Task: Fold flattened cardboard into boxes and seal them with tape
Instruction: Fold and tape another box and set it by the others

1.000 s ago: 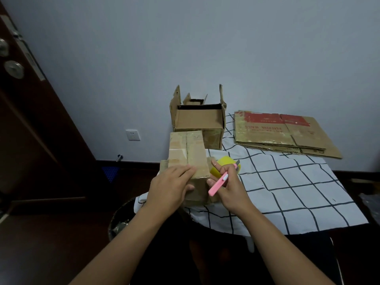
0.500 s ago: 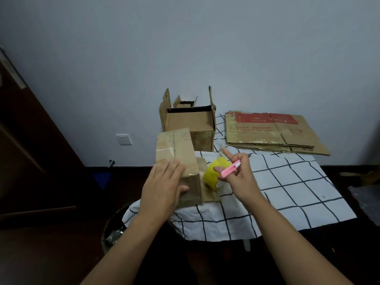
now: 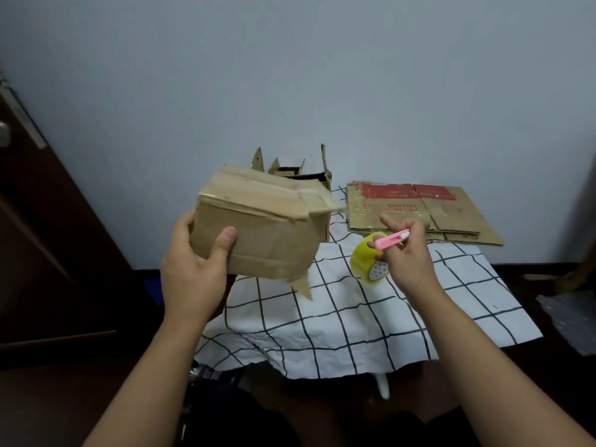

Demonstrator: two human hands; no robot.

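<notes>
Cardboard box (image 3: 258,230), taped shut along its top seam, is hanging tilted in the air above the near-left edge of the worktop (image 3: 354,317), clear of the checked cloth. One loose flap corner is sticking out at its right end and another is pointing down beneath it. The left hand (image 3: 193,272) is gripping the box's near-left corner, thumb lying across the front face and fingers curling round the far side out of sight.

Just right of the box, the right hand (image 3: 406,256) is hovering over the cloth, its grip pinching a small pink cutter (image 3: 392,239) between thumb and fingers, with the forefinger pointing out toward the box. The yellow tape roll (image 3: 367,259) is sitting directly under that hand, partly hidden by it; whether the lower fingers are touching the roll or hooking into it is not clear.

Behind the held box, a second box (image 3: 324,175) is standing upright on the worktop with its top flaps open, mostly hidden. To its right, a stack of flattened cardboard (image 3: 419,211) with red printing is lying against the pale wall (image 3: 290,75). A dark wooden door (image 3: 48,237) is standing at the left edge of the view.
</notes>
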